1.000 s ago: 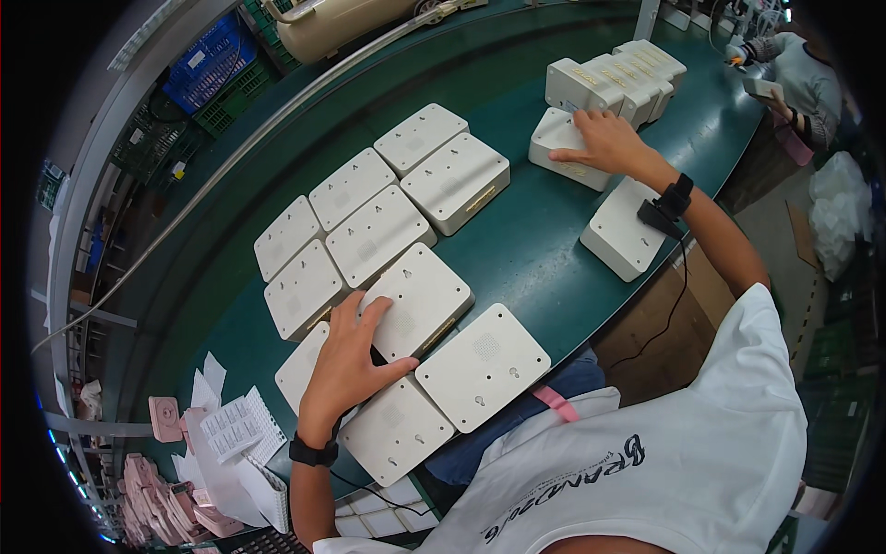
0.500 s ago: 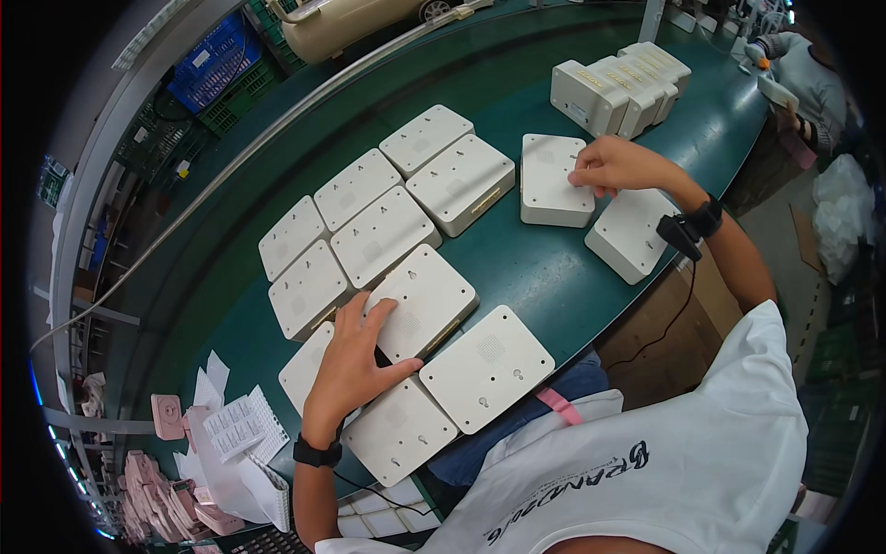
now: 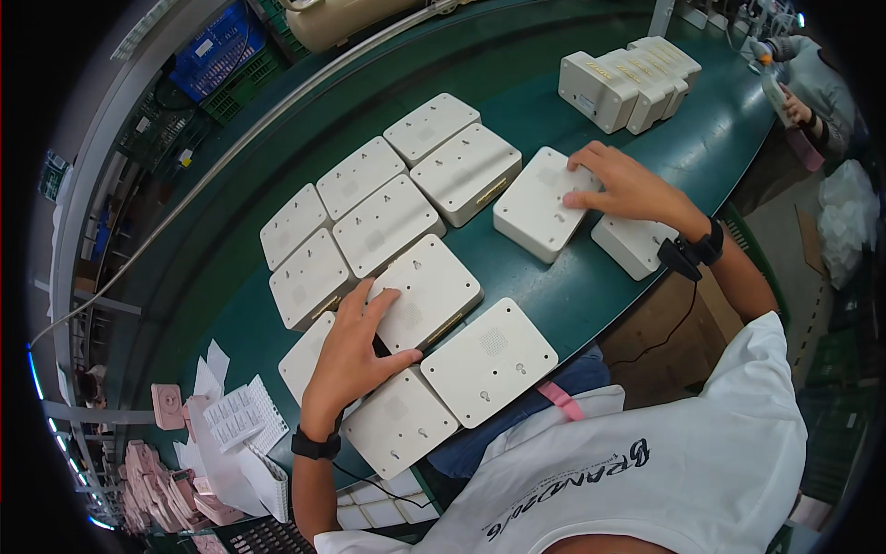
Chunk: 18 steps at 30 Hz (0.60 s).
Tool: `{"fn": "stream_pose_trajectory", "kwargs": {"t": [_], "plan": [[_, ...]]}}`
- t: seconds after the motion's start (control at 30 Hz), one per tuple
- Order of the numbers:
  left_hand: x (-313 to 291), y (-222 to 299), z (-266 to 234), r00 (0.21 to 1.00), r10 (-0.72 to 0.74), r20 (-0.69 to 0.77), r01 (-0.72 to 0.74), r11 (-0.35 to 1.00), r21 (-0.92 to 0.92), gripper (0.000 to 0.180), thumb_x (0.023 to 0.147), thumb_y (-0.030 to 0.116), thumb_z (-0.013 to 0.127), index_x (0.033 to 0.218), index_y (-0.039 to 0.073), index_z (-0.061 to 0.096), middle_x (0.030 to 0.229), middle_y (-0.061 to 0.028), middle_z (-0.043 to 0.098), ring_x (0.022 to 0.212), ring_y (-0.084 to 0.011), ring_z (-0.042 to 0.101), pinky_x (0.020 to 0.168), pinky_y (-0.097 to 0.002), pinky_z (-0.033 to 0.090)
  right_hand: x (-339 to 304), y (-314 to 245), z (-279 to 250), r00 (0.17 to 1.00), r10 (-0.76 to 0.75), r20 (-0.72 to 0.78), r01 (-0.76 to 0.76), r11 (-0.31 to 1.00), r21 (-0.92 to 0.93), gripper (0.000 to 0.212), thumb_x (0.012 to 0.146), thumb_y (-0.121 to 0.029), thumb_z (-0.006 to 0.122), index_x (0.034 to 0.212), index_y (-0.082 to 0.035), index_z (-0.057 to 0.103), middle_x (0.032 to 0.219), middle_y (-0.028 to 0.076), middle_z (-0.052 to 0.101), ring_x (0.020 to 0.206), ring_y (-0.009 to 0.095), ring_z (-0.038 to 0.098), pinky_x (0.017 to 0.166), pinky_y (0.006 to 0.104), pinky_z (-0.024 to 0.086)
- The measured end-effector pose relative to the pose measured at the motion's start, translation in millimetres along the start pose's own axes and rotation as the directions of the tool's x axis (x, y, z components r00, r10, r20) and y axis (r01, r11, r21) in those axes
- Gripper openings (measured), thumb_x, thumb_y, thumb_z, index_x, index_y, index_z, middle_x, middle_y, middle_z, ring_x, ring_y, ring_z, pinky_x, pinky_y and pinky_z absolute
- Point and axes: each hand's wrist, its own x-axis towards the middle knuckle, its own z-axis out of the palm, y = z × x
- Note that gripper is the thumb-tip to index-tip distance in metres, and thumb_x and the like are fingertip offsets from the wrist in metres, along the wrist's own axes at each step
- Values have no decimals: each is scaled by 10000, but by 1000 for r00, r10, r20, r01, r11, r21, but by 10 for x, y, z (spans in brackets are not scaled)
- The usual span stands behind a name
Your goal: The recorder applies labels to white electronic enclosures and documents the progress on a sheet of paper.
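Several flat white plastic boxes with rounded corners and small corner holes lie on the green table. My right hand (image 3: pixel 632 194) bends over the right side of one white box (image 3: pixel 535 208), thumb and forefinger on its top. Its other fingers are partly hidden. Close to that wrist sits another white box (image 3: pixel 628 242), partly covered by the hand. My left hand (image 3: pixel 346 355) is spread, its fingertips at the left edge of a white box (image 3: pixel 429 295). Its thumb reaches the gap above a nearer white box (image 3: pixel 401 423). Beside that lies a box with keyhole slots (image 3: pixel 494 360).
Boxes in two rows (image 3: pixel 388 217) fill the far left of the green table (image 3: pixel 554 300). More stand on edge in a row (image 3: pixel 614 92) at the back. Papers (image 3: pixel 245 425) and pink plastic parts (image 3: pixel 152 489) lie at the left. A co-worker (image 3: pixel 817 92) is at far right.
The box under my right hand has turned and slid toward me and to the left. My right hand's fingers have spread over it. My left hand stays in about the same place.
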Motion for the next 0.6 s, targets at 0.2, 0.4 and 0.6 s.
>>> {"fn": "stream_pose_trajectory", "kwargs": {"t": [0.2, 0.4, 0.6], "plan": [[-51, -62, 19, 998, 46, -35, -45, 999, 15, 812, 712, 378, 817, 1363, 34, 476, 1467, -281, 375, 1353, -425, 377, 1109, -436, 334, -145, -368, 85, 991, -50, 122, 27, 982, 186, 397, 874, -320, 716, 1118, -51, 557, 992, 123, 573, 823, 241, 580, 747, 350, 475], [-39, -92, 27, 995, 42, -93, -46, 998, -42, 874, 719, 416, 811, 1382, -11, 433, 1430, -267, 428, 1330, -412, 405, 1111, -442, 321, -65, -415, 117, 988, -90, 129, 57, 968, 243, 355, 875, -277, 719, 1079, -48, 541, 772, 84, 564, 732, 210, 545, 699, 318, 461], [-97, -90, -8, 993, 89, -81, -88, 996, 10, 833, 723, 436, 808, 1348, -8, 483, 1384, -244, 486, 1299, -389, 443, 1101, -451, 317, 46, -429, 24, 975, -65, 212, 13, 971, 237, 347, 878, -269, 713, 1085, -45, 547, 787, 83, 558, 723, 206, 531, 695, 311, 458]]}}
